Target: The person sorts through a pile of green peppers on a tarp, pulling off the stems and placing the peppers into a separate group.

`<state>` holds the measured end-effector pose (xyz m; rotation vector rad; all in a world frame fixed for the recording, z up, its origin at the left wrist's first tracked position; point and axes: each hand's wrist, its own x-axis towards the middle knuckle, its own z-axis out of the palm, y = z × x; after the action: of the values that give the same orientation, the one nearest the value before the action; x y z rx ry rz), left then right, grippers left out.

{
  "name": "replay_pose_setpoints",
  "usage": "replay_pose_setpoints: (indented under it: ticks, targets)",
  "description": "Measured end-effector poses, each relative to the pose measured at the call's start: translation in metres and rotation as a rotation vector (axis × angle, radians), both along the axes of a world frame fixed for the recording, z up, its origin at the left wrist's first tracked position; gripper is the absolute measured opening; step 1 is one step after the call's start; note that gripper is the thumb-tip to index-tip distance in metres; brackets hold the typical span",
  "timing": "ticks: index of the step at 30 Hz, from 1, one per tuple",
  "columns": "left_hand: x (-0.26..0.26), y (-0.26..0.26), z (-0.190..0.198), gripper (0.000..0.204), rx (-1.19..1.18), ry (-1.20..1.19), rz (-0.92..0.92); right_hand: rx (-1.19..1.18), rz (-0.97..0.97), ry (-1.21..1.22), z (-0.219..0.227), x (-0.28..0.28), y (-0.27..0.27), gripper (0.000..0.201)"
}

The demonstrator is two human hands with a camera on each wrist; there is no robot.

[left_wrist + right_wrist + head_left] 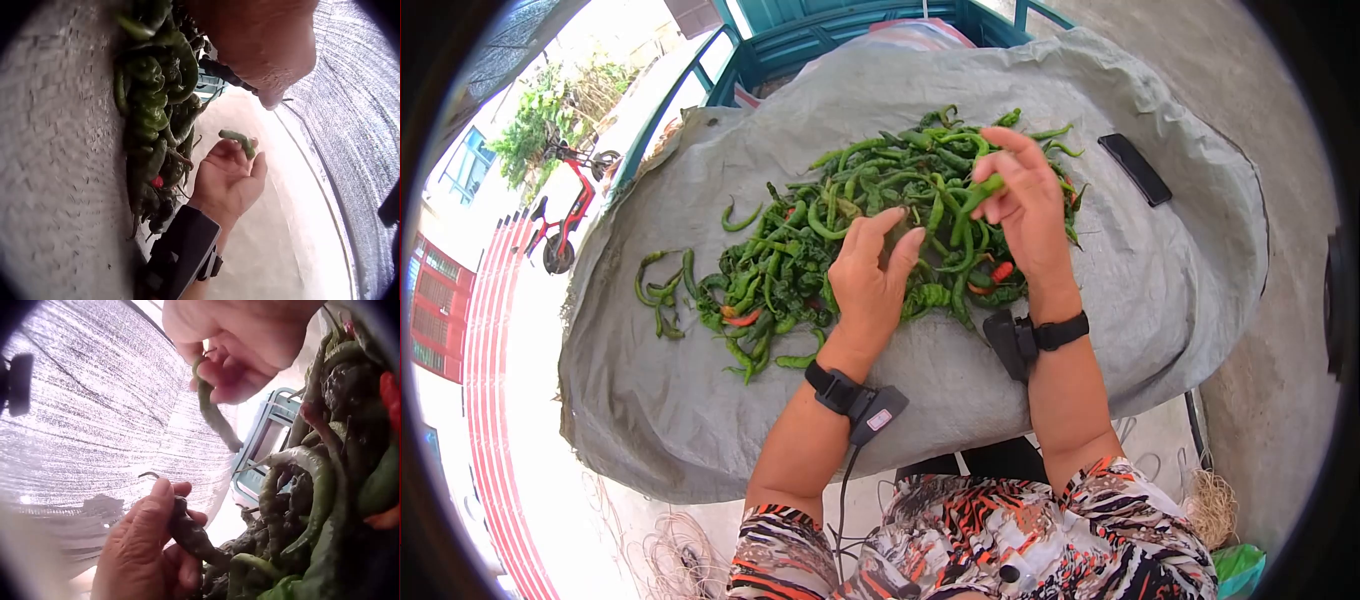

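A heap of green chili peppers (785, 245) lies on a grey cloth sheet (960, 375). Above its right part, my right hand (1032, 200) pinches a curved green chili pepper (215, 415) between thumb and fingers, lifted off the heap. My left hand (868, 275) is over the heap's middle. In the right wrist view, the left hand's thumb and fingers grip a dark green chili pepper (190, 536), its thin stem sticking out past the thumb. A red chili pepper (1001, 271) shows in the heap below the right hand.
A black phone (1135, 168) lies on the sheet at the right. A few loose peppers (662, 290) sit left of the heap. Behind the sheet stands a teal metal frame (800, 45). A red scooter (570, 215) is parked at far left.
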<state>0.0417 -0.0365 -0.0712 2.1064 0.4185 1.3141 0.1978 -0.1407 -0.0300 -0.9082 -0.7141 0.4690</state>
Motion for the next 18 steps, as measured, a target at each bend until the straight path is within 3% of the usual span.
replay_pose_setpoints:
  ticks: [1, 5, 7, 12, 16, 18]
  targets:
    - [0.001, 0.001, -0.004, 0.034, -0.042, -0.020, -0.019, -0.017, 0.078, 0.019, 0.002, -0.004, 0.000, 0.034]
    - [0.000, -0.002, -0.004, 0.048, -0.151, 0.006, -0.098, -0.333, 0.361, -0.306, 0.007, -0.004, -0.010, 0.024]
    - [-0.001, -0.004, -0.002, 0.057, -0.068, 0.042, -0.091, -0.394, 0.293, -0.327, 0.007, -0.013, -0.004, 0.021]
    - [-0.001, -0.002, -0.001, 0.057, -0.060, 0.071, -0.163, -0.452, 0.193, -0.246, 0.007, -0.015, -0.002, 0.019]
    - [-0.002, 0.000, 0.000, 0.046, -0.184, 0.038, -0.315, -0.285, 0.159, -0.117, -0.003, -0.002, -0.004, 0.019]
    - [0.001, 0.003, -0.002, 0.038, -0.145, 0.121, -0.252, -0.163, 0.129, -0.036, -0.003, 0.003, -0.007, 0.019]
